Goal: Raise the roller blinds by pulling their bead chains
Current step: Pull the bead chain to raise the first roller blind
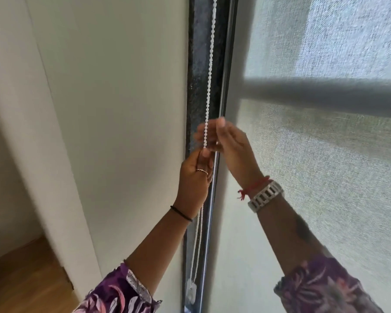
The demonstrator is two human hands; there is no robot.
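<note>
White plastic bead chain (209,64) hung taut beside the grey mesh roller blind (325,154); left hand (195,177) fingers pinched it, right hand (233,145) fingers spread loose, blurred, just above.

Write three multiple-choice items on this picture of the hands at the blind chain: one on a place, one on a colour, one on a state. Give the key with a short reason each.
1. Where does the bead chain hang?
A. Along the dark window frame, left of the blind
B. Across the middle of the blind
C. On the wooden floor

2. What colour is the thread on the right wrist?
A. Green
B. Red
C. Blue

3. What is the left hand doing?
A. Resting flat on the wall
B. Hanging open, away from the chain
C. Pinching the chain

Key:
1 A, the white beads run down in front of the dark frame.
2 B, a red thread sits beside the metal watch.
3 C, its fingertips close on the chain, below the blurred right hand.
</note>
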